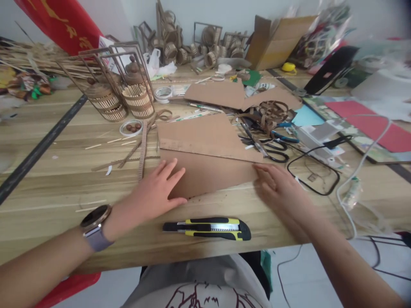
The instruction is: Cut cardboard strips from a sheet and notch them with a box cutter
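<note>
A piece of brown cardboard (208, 171) lies on the table in front of me, with a strip or fold line running across its middle. My left hand (160, 184) rests on its left edge, fingers spread. At the right corner, my right hand (279, 186) has its fingers curled and closed on the cardboard's edge; the fingertips are partly hidden. Nearer to me lies a yellow and black utility knife (207, 229), which neither hand touches. A ridged cardboard strip (143, 152) lies just beyond my left hand.
Scissors (269, 147) and coiled brown strips (272, 113) lie beyond my right hand, with cables (337, 179) to the right. Slatted bucket models (138, 100) in frames stand back left, near a tape roll holding brown beads (133, 127). A cardboard box (276, 42) stands at the wall.
</note>
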A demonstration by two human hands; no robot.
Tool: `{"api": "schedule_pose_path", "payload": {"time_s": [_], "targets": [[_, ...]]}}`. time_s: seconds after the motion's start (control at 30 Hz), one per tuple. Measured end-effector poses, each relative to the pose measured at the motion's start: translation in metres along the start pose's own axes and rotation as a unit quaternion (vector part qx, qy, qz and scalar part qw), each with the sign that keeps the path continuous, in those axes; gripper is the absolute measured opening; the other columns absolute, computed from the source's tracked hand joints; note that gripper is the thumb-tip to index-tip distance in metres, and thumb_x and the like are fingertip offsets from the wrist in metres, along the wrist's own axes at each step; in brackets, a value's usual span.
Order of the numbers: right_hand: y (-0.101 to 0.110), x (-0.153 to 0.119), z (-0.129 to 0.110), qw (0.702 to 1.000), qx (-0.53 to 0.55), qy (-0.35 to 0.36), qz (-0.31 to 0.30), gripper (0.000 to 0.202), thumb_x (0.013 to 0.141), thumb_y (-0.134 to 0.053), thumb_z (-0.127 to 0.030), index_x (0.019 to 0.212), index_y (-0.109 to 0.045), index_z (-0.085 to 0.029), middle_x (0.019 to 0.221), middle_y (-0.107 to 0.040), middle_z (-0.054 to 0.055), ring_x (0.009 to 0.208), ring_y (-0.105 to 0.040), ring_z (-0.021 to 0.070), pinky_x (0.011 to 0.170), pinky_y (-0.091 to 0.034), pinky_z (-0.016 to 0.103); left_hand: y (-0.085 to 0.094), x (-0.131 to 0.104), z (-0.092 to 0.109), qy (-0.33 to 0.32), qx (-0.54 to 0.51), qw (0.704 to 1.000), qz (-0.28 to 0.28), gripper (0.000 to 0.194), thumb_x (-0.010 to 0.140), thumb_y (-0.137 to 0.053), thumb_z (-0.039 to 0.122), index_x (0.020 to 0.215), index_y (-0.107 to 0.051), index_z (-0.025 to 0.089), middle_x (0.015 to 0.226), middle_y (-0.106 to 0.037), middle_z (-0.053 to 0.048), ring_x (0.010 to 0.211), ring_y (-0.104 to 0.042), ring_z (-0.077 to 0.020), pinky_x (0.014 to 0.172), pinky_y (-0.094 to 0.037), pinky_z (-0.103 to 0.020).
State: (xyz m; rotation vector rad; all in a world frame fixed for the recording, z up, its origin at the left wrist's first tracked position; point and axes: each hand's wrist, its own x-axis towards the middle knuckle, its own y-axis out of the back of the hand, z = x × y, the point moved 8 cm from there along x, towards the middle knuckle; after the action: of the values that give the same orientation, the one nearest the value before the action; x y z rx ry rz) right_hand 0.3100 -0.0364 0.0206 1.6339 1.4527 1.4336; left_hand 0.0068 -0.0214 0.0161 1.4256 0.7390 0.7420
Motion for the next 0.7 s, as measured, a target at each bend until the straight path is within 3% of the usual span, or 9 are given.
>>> {"api": "schedule_pose_path", "payload": {"time_s": [0.13, 0.23, 0.4, 0.53, 0.6, 0.7], "targets": [[-0.015, 0.011, 0.015, 0.999, 0.043, -0.004, -0.03, 0.047, 0.083, -0.046, -0.013, 0.127, -0.063, -0.022, 0.125, -0.07, 0.011, 0.119, -0.064, 0.0297, 0.104, -0.05, 0.051, -0.007, -0.011, -0.002, 0.062, -0.008, 0.998, 0.031, 0.073, 0.089, -0.065, 0.055, 0.15, -0.049, 0.017, 0.161, -0.035, -0.021, 0.139, -0.047, -0.0438, 0.107, -0.049, -0.054], [-0.021, 0.019, 0.016, 0.997, 0.057, 0.009, -0.041, 0.05, 0.084, -0.045, -0.013, 0.131, -0.061, -0.022, 0.131, -0.068, 0.011, 0.12, -0.063, 0.0296, 0.107, -0.047, 0.052, -0.003, -0.013, 0.009, 0.014, 0.025, 0.995, 0.097, 0.063, 0.093, -0.061, 0.047, 0.144, -0.055, 0.011, 0.154, -0.045, -0.024, 0.131, -0.056, -0.044, 0.102, -0.053, -0.053], [-0.027, 0.026, 0.028, 0.991, 0.114, 0.006, -0.075, 0.048, 0.087, -0.051, -0.024, 0.134, -0.06, -0.024, 0.122, -0.072, 0.011, 0.115, -0.066, 0.0303, 0.102, -0.052, 0.053, 0.009, -0.02, 0.021, -0.093, 0.106, 0.966, 0.218, 0.048, 0.1, -0.05, 0.039, 0.122, -0.067, -0.001, 0.133, -0.06, -0.031, 0.122, -0.063, -0.0429, 0.097, -0.057, -0.052], [-0.025, 0.02, 0.036, 0.981, 0.171, -0.011, -0.093, 0.048, 0.092, -0.05, -0.033, 0.14, -0.053, -0.026, 0.125, -0.072, 0.011, 0.114, -0.069, 0.0261, 0.098, -0.055, 0.047, 0.018, -0.025, 0.015, -0.103, 0.099, 0.949, 0.28, 0.041, 0.1, -0.052, 0.034, 0.112, -0.069, -0.001, 0.131, -0.061, -0.032, 0.128, -0.059, -0.0416, 0.101, -0.056, -0.051], [-0.023, 0.017, 0.039, 0.967, 0.234, -0.044, -0.091, 0.046, 0.095, -0.047, -0.033, 0.141, -0.051, -0.029, 0.13, -0.07, 0.01, 0.118, -0.067, 0.024, 0.097, -0.056, 0.045, 0.021, -0.026, 0.008, -0.085, 0.074, 0.95, 0.29, 0.038, 0.1, -0.053, 0.034, 0.11, -0.069, 0.001, 0.133, -0.061, -0.029, 0.131, -0.057, -0.0399, 0.104, -0.055, -0.051], [-0.021, 0.016, 0.043, 0.917, 0.377, -0.111, -0.063, 0.046, 0.091, -0.057, -0.034, 0.137, -0.052, -0.032, 0.136, -0.067, 0.01, 0.123, -0.064, 0.0241, 0.098, -0.054, 0.044, 0.02, -0.026, -0.003, -0.055, 0.045, 0.961, 0.268, 0.043, 0.099, -0.053, 0.042, 0.118, -0.067, 0.005, 0.139, -0.058, -0.026, 0.136, -0.052, -0.0396, 0.108, -0.051, -0.053]]}}
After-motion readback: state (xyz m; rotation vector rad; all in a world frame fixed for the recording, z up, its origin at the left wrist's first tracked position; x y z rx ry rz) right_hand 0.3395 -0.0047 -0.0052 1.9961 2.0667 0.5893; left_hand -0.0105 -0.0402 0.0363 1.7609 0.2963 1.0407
